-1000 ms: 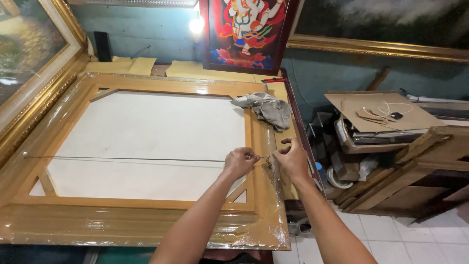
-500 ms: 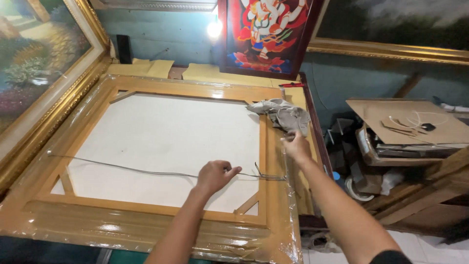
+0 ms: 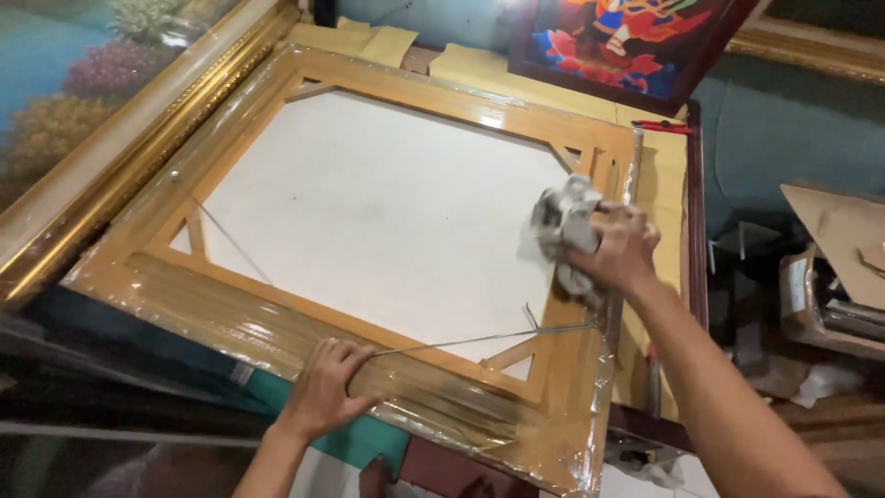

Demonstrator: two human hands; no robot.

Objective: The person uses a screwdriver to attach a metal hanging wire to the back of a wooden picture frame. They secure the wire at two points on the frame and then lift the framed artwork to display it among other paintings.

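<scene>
A large wooden frame (image 3: 277, 318), wrapped in clear plastic, lies face down with the white canvas back (image 3: 369, 203) showing. A thin hanging wire (image 3: 479, 338) runs across its lower part between the side rails. My right hand (image 3: 616, 247) grips a crumpled grey rag (image 3: 560, 221) over the frame's right rail. My left hand (image 3: 323, 387) rests flat on the near rail, fingers spread, touching the wire's near stretch.
A gold-framed landscape painting (image 3: 83, 138) leans at the left. A colourful dark-framed picture (image 3: 636, 46) stands behind. Cardboard sheets (image 3: 369, 41) lie under the frame's far edge. Cardboard and clutter (image 3: 830, 267) fill shelves at the right. A red tool (image 3: 664, 125) lies near the far right corner.
My right hand has picked the grey rag off the frame's far right corner and brought it closer along the right rail. My left hand moved from the canvas down onto the near rail.
</scene>
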